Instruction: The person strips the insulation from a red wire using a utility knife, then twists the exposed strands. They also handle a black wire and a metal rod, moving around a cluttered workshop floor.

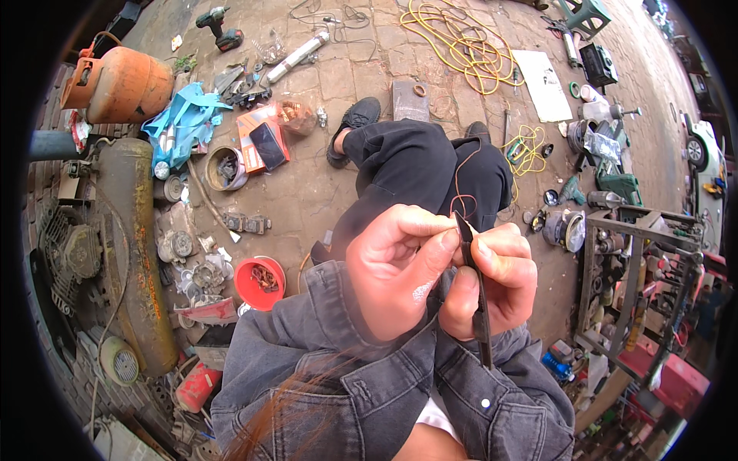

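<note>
My left hand [400, 269] is in front of my chest, with thumb and forefinger pinched on a thin copper-coloured wire [456, 175]. The wire curls up from the fingertips and trails over my dark trouser leg. Close beside it, my right hand [503, 278] is closed around a narrow, flat, dark blade-like strip [483, 342]. This strip stands nearly upright, its upper end touching or very near the pinched wire and its lower end pointing down toward my jacket. The exact kind of strip cannot be made out.
A red bucket [241, 286] with copper-coloured scraps stands left, beyond it a phone [267, 147] on an orange box. An orange gas cylinder [131, 86] and a long rusty cylinder [137, 253] lie further left. Yellow cable [469, 54] coils ahead; a metal rack [635, 284] stands right.
</note>
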Demonstrator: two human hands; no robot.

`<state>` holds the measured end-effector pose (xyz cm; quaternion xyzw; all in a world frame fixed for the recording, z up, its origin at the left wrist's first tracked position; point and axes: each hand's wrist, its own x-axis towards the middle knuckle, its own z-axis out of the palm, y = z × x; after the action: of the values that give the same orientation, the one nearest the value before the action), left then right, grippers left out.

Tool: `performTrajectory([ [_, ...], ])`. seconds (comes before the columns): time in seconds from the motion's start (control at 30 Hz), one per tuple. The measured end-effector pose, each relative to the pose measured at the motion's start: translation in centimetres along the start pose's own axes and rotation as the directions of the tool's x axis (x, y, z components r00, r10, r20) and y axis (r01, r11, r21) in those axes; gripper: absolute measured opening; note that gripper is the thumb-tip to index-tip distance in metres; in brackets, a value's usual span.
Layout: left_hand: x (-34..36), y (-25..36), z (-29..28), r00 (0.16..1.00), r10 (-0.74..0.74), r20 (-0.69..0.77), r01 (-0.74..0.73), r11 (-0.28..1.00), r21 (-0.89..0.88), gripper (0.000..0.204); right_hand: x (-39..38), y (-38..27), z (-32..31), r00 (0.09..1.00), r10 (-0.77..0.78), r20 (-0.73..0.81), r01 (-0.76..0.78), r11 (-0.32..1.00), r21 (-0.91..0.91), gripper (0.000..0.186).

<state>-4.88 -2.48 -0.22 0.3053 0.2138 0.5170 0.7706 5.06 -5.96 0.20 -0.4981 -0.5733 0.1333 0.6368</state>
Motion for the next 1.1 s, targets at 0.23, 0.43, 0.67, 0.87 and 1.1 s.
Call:
performTrajectory([
  [0.23, 0.1, 0.1, -0.1, 0.999, 0.033, 0.029, -0.036, 0.994, 0.108, 0.012, -0.1, -0.1, 0.3, 0.999, 0.008, -0.038, -0.007, 0.999, 0.031, 0.021],
  [0.43, 0.2, 0.0, 0.0, 1.0, -0.026, 0.001, 0.026, 0.999, 0.031, 0.011, -0.3, 0.4, 0.3, 0.999, -0.037, -0.041, 0.035, 0.999, -0.036, 0.021],
  [0.67, 0.1, 0.2, 0.5, 0.991, -0.111, -0.072, 0.108, 0.993, -0.04, 0.009, -0.3, 0.2, -0.9, 0.995, -0.007, 0.102, 0.02, 0.992, -0.127, 0.065],
  [0.87, 0.2, 0.1, 0.9, 0.978, -0.162, -0.133, 0.149, 0.984, -0.1, 0.007, -1.1, 0.5, -0.2, 1.0, -0.016, 0.023, 0.018, 0.995, -0.096, 0.036],
  [1.1, 0.7, 0.3, 0.6, 0.991, -0.096, -0.089, 0.095, 0.995, -0.018, 0.008, -0.9, 1.0, 0.5, 0.989, -0.112, -0.095, 0.109, 0.994, -0.028, 0.028],
])
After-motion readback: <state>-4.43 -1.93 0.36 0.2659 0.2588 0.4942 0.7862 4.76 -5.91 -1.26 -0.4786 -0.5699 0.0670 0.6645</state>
